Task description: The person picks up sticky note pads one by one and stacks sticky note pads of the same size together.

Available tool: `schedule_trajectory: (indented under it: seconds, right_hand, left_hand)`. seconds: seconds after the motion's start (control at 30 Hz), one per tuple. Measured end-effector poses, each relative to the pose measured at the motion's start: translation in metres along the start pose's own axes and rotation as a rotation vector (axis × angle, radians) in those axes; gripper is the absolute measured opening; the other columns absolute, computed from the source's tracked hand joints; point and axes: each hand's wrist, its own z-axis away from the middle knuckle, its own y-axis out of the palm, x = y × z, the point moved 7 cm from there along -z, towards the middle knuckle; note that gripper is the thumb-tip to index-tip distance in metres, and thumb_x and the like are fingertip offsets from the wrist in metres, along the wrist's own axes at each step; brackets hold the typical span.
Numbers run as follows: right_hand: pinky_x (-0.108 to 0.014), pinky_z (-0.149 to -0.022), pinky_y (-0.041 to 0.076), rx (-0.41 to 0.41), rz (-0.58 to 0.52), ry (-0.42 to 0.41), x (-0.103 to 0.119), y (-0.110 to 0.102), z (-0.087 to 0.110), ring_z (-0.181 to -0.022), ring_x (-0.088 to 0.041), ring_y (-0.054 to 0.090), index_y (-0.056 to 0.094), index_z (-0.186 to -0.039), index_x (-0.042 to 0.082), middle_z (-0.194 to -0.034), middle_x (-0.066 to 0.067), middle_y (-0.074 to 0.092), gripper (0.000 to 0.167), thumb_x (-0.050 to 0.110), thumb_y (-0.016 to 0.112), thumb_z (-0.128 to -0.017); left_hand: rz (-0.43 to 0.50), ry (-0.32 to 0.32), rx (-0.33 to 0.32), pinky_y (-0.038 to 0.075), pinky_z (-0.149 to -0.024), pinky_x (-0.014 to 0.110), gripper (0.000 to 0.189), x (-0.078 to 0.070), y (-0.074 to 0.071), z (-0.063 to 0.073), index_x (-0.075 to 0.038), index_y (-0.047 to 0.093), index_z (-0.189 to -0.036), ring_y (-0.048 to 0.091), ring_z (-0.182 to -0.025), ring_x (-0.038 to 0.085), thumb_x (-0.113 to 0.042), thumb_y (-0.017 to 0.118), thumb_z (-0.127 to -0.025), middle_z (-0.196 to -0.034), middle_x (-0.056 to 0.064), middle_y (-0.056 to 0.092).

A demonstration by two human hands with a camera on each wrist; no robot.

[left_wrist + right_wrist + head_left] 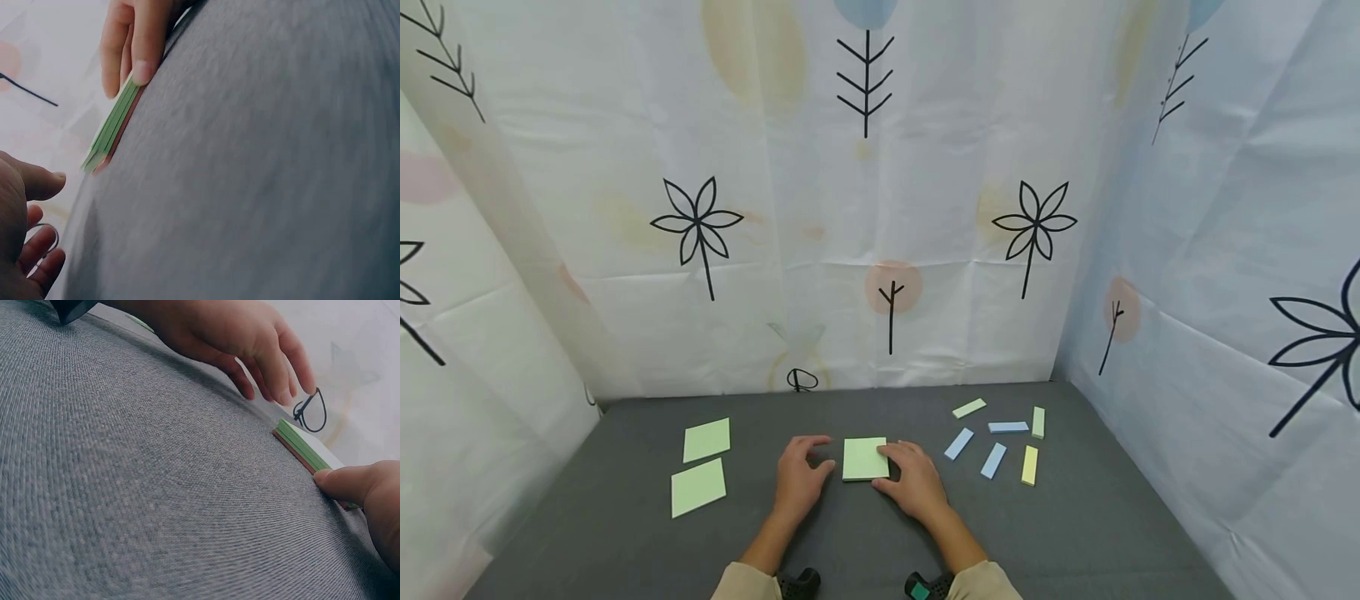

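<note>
Between worktop's (865,546) side edges: right hand (917,480), thumb and fingers clamped on green stack (861,458); left hand (799,479) just beside, thumb and fingers apart.

On table (1112,525): stack (862,459), panels (698,488) left of it, strips (993,461) right.

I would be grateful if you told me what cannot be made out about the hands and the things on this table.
Head: part of the green stack, covered by the right hand.
Head: any fine markings on the small strips, too small to tell.
Left wrist: part of the left hand, cut off by the left edge.
Both wrist views: the stack's underside, facing down; only a reddish lower edge shows.
</note>
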Motion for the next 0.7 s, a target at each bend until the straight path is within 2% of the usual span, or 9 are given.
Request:
schedule_trajectory:
  seconds: [0.23,0.43,0.6,0.7]
  right_hand:
    - [-0.053,-0.100,0.039,0.011,-0.014,0.001,0.001,0.000,0.000,-0.127,-0.030,0.048,0.064,-0.127,0.012,-0.127,-0.004,0.062,0.053,0.030,0.080,-0.080]
    - [-0.054,-0.101,0.037,0.017,-0.015,0.006,-0.001,0.001,0.000,-0.128,-0.030,0.047,0.064,-0.127,0.012,-0.127,-0.004,0.062,0.053,0.030,0.080,-0.081]
    - [-0.054,-0.100,0.038,0.022,-0.013,0.014,-0.002,0.002,0.001,-0.128,-0.030,0.047,0.064,-0.128,0.013,-0.128,-0.004,0.061,0.053,0.031,0.080,-0.080]
    - [-0.054,-0.100,0.038,0.021,-0.015,0.016,-0.002,0.002,0.001,-0.128,-0.030,0.047,0.064,-0.128,0.014,-0.128,-0.004,0.061,0.053,0.031,0.080,-0.081]
  left_hand:
    - [-0.101,-0.001,0.017,0.043,-0.089,0.055,0.032,0.013,-0.024,-0.009,-0.009,0.072,-0.106,0.054,-0.105,0.037,-0.005,0.081,-0.075,-0.114,0.014,0.061]
    - [-0.231,0.013,0.014,0.037,-0.094,0.060,0.034,0.032,-0.046,-0.020,-0.008,0.072,-0.107,0.050,-0.113,0.044,-0.010,0.082,-0.075,-0.122,0.019,0.059]
    - [-0.303,-0.055,0.023,0.033,-0.096,0.063,0.036,0.052,-0.066,-0.028,-0.006,0.070,-0.112,0.044,-0.120,0.047,-0.015,0.080,-0.078,-0.132,0.023,0.053]
    - [-0.343,-0.088,0.053,0.029,-0.097,0.066,0.039,0.060,-0.077,-0.034,-0.006,0.068,-0.117,0.038,-0.125,0.049,-0.020,0.077,-0.081,-0.137,0.024,0.048]
